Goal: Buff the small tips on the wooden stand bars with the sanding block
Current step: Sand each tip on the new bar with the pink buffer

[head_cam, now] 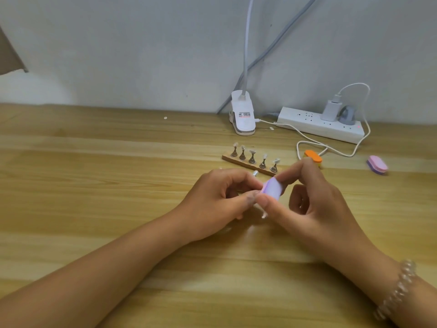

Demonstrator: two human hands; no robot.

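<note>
One head-worn view
It looks forward and down, close over the worktop (94,162), toward the wall (118,43).

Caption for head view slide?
Right hand holds purple sanding block against metal peg pinched in left hand; wooden stand bar behind.

A pale grey wall (118,43) stands behind the light wooden tabletop (94,162). At its far edge sits a white lamp clamp (243,117), and near it lies a white power strip (300,118).
</note>
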